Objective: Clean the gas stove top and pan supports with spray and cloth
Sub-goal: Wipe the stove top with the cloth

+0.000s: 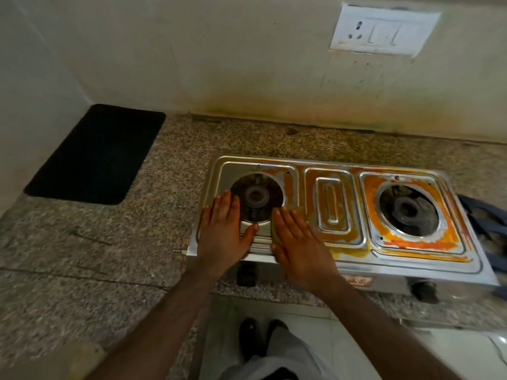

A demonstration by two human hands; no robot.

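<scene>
a person presses both hands flat on a two-burner steel gas stove at the front edge of a granite bench; the left hand lies open, fingers spread beside the left burner, holding nothing; the right hand lies flat, fingers extended over a yellowish cloth, pressing rather than gripping it; the cloth sits under the palm, between the left burner and the centre panel; orange residue coats the middle and right side, so most wiping looks undone; no pan supports or spray are in view; pushing hard could slide the light stove off the bench edge, or drag a finger into the open burner well; a black mat lies well apart, left.
</scene>
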